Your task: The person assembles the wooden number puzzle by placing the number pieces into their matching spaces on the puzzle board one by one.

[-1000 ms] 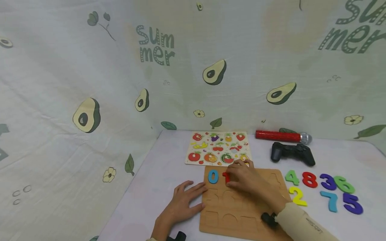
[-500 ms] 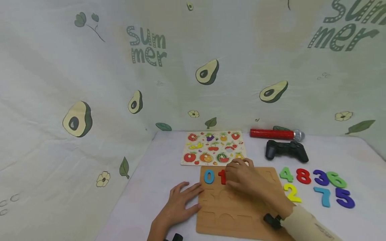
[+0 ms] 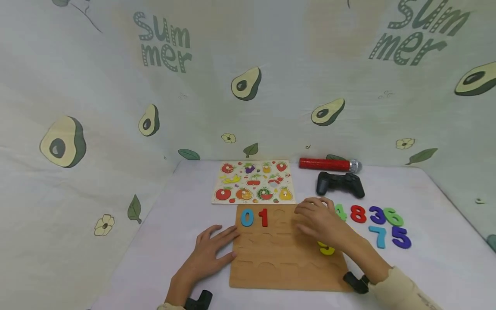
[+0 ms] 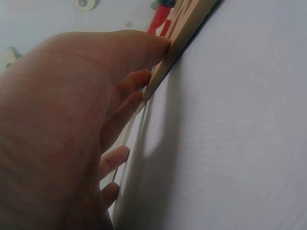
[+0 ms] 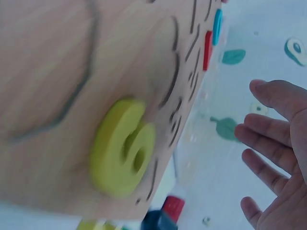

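A brown wooden number board [image 3: 286, 275] lies on the table. Along its top row are a blue 0 [image 3: 247, 218] and a red 1 [image 3: 263, 218]. My left hand [image 3: 211, 254] lies spread at the board's left side, its fingertips right at the edge; the left wrist view shows its thumb [image 4: 153, 48] against that edge. Over the upper right of the board is my right hand [image 3: 321, 221], fingers loosely extended and holding nothing in the right wrist view. A yellow 9 [image 5: 115, 158] lies on the board, partly covered by the right forearm in the head view.
Right of the board lie a green 4 [image 3: 341, 212], red 8 [image 3: 358, 214], purple 3 [image 3: 377, 215], green 6 [image 3: 393, 217], blue 7 [image 3: 378, 236] and purple 5 [image 3: 401, 237]. Behind are a fruit puzzle board [image 3: 253, 182], a black game controller [image 3: 340, 184] and a red microphone [image 3: 325, 164].
My right hand has let go of the red 1 and moved right across the board, uncovering the 1. The head view has turned to the right. My left hand stays at the board's edge.
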Motion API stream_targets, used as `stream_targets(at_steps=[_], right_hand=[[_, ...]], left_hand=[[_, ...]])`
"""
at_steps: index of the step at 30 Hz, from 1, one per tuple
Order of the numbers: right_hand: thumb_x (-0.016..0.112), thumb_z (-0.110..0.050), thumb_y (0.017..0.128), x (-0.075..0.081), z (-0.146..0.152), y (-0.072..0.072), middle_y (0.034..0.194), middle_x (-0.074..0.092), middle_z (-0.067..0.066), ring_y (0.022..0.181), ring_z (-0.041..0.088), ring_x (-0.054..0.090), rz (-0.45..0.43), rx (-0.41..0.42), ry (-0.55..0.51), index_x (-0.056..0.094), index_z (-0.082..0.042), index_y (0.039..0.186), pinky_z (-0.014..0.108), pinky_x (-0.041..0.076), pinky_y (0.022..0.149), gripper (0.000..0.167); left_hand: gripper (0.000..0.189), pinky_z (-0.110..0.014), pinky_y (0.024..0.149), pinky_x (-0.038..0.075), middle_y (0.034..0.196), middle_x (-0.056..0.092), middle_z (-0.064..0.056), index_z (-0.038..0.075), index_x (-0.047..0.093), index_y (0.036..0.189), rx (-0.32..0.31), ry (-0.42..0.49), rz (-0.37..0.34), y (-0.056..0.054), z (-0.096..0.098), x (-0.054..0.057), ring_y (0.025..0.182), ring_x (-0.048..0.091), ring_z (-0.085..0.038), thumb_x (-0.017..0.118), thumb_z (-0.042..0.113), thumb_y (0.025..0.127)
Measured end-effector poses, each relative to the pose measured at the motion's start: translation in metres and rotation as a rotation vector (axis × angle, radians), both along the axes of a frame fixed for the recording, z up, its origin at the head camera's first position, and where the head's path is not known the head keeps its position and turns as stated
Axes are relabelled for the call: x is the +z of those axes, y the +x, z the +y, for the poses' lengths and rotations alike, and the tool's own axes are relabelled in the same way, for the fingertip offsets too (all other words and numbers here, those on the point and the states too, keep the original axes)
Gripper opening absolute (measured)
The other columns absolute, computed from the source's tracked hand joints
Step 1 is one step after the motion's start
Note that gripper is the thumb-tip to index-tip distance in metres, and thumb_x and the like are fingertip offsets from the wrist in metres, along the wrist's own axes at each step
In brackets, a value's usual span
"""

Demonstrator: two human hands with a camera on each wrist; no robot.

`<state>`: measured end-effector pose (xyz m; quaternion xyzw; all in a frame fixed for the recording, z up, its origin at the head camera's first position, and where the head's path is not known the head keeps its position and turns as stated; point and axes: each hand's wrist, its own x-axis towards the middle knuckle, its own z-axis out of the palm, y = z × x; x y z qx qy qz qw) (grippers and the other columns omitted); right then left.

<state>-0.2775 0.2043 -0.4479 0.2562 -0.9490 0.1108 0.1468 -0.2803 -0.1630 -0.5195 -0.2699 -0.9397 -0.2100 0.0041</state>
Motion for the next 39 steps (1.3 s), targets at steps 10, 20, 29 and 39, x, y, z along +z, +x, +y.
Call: stream_targets(at_steps=[10,20,29,39], right_hand=[[0.081,-0.03,0.085,-0.002,0.027,0.011,0.119,0.069,0.003,0.124,0.03,0.049,-0.012,-0.069,-0.075,0.072,-0.011,0.116,0.061,0.025,0.104,0.037],[0.082,-0.026,0.084,-0.013,0.061,0.033,0.12,0.069,0.004,0.123,0.03,0.051,0.013,-0.168,-0.068,0.073,-0.011,0.116,0.064,0.024,0.105,0.037],[0.083,-0.028,0.083,-0.02,0.089,0.049,0.121,0.069,0.005,0.124,0.031,0.05,0.013,-0.22,-0.065,0.071,-0.011,0.118,0.065,0.022,0.107,0.042],[0.085,-0.033,0.08,-0.027,0.099,0.053,0.127,0.066,0.007,0.127,0.034,0.046,-0.094,-0.272,-0.007,0.07,-0.012,0.122,0.066,0.022,0.105,0.05]], left_hand=[[0.056,-0.06,0.108,0.017,0.154,0.043,0.013,0.035,0.055,0.144,0.025,0.017,0.059,-0.007,-0.018,0.003,0.141,0.03,-0.031,0.064,0.053,0.093],[0.056,-0.062,0.106,0.018,0.154,0.044,0.013,0.035,0.056,0.144,0.003,0.026,0.065,-0.006,-0.017,0.002,0.14,0.031,-0.032,0.065,0.055,0.092],[0.057,-0.062,0.105,0.019,0.152,0.045,0.013,0.036,0.056,0.143,-0.001,0.034,0.049,-0.005,-0.009,-0.001,0.138,0.032,-0.033,0.066,0.056,0.09],[0.058,-0.062,0.105,0.018,0.153,0.043,0.017,0.037,0.055,0.144,-0.007,0.042,0.061,-0.004,-0.009,-0.007,0.139,0.031,-0.031,0.063,0.058,0.091]])
